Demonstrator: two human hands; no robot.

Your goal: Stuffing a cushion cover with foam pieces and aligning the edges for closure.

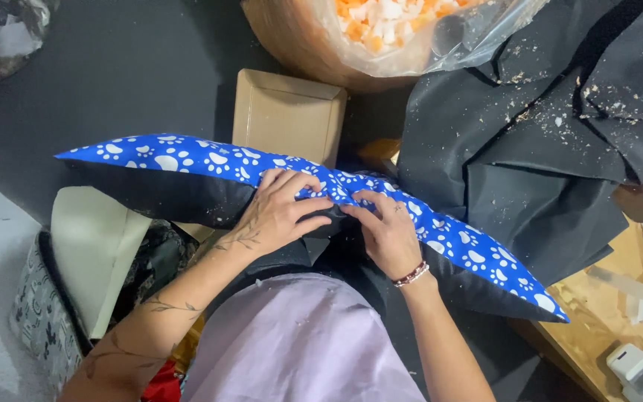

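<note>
Blue paw-print cushion (210, 165) lies across the lap mid-frame, left hand (277, 212) and right hand (388, 234) both pinching its open seam shut at the middle, so I'd say keep the edges lined up and the stuffing tucked under.

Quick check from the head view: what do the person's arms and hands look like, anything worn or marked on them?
Both forearms are bare, no sleeves. The left hand and its forearm carry fine leafy vine tattoos. The right hand has a ring and a beaded bracelet at the wrist.
</note>
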